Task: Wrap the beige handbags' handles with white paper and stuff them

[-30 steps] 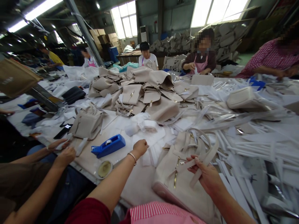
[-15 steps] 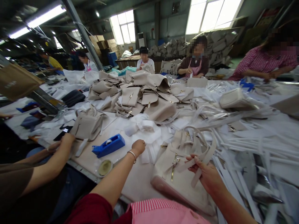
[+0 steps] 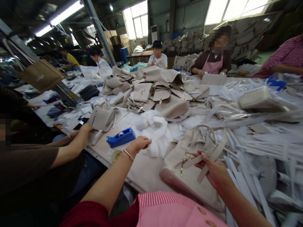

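Note:
A beige handbag (image 3: 175, 164) with gold-coloured fittings lies tilted on the table in front of me. My right hand (image 3: 210, 165) is closed around a beige strap (image 3: 202, 173) of this bag, over its right side. Its looped handles stand up behind my fingers. To the left of the bag, my left hand (image 3: 141, 143) pinches the edge of thin white wrapping sheet (image 3: 159, 138), which curls up beyond the fingertips. A blue tape dispenser (image 3: 121, 137) stands just left of that hand. Partly behind my left forearm lies a roll of tape (image 3: 116, 155).
A heap of beige bags (image 3: 163, 91) fills the table's middle. White strips (image 3: 251, 145) and clear plastic cover the right side. At left, a co-worker's arm (image 3: 73, 146) reaches beside another beige bag (image 3: 103, 116). Several people work across the table.
My left hand has pulled slightly, and the white sheet beside it has lifted into a curl. My right hand keeps its hold on the strap. The view has swung left.

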{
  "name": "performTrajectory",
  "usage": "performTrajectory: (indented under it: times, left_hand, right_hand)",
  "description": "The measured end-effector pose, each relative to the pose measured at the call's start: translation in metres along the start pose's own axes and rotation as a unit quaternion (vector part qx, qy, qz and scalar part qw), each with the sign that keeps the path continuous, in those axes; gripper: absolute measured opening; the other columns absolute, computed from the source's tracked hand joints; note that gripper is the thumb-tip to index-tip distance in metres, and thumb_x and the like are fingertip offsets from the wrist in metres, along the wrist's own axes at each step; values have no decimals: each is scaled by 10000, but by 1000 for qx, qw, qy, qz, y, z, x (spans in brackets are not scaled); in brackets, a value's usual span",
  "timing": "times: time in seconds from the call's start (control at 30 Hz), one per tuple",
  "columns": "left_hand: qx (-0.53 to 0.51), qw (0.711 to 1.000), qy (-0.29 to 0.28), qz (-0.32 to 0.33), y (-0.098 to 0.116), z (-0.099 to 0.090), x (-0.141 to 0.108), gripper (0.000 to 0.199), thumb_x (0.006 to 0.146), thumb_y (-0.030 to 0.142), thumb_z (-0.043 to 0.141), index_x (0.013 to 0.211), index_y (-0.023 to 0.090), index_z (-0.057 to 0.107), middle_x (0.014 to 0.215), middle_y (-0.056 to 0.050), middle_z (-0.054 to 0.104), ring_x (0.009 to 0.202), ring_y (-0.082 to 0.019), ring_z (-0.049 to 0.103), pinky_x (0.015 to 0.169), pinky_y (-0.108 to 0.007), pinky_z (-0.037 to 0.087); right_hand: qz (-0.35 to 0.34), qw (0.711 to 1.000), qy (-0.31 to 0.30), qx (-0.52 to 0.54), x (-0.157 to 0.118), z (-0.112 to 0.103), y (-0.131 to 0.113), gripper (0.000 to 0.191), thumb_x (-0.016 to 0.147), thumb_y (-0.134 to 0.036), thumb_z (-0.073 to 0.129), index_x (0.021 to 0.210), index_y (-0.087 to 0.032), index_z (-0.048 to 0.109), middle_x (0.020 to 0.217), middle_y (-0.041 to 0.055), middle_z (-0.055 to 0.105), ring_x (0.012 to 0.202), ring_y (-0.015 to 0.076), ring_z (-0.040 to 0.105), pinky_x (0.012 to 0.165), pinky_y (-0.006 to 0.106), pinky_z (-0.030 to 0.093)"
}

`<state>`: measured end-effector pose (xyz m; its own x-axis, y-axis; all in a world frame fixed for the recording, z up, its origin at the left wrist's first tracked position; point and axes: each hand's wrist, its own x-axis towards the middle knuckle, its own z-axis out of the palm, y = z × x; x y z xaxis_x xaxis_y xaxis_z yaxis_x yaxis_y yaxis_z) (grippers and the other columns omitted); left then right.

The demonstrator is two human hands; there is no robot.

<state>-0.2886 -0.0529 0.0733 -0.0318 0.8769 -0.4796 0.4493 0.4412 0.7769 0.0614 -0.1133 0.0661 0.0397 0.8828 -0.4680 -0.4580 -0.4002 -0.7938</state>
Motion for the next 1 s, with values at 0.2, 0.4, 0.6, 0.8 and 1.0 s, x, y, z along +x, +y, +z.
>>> performTrajectory:
  times: [0.2,0.4,0.6,0.8,1.0]
  left_hand:
    - [-204,974,-89,-35,16,-1,-18,238,833,359,652,845,130,591,929,-99,687,797,-136,671,738,-289,553]
    - [-208,976,-64,-28,17,4,-19,231,827,339,675,905,141,587,879,-73,693,716,-115,673,701,-263,564]
    - [79,996,41,-28,-11,12,-3,370,793,253,663,1120,100,580,881,-87,703,743,-171,684,680,-290,557]
    - [279,959,56,6,-36,36,8,177,717,182,676,890,146,689,960,-127,701,1017,-297,645,925,-382,477]
    - [395,912,108,30,-33,40,31,331,851,158,513,1175,140,577,1213,-195,588,1133,-303,590,952,-397,456]
  right_hand:
    - [-1,1000,-5,3,-4,-2,-2,349,692,-380,815,956,-185,693,899,76,763,801,231,717,596,297,588]
    - [16,1000,-16,8,-7,5,-6,365,675,-412,826,926,-174,707,865,83,758,809,243,717,647,326,595]
    - [18,999,-34,-3,-8,7,-1,357,700,-413,810,942,-172,703,873,79,755,811,235,712,657,325,588]
    - [32,999,-16,-12,-4,4,4,363,684,-406,820,939,-179,696,870,71,758,785,220,709,609,294,574]
    - [32,999,-6,-13,1,3,2,396,660,-408,836,945,-177,687,849,75,758,751,215,705,572,281,564]
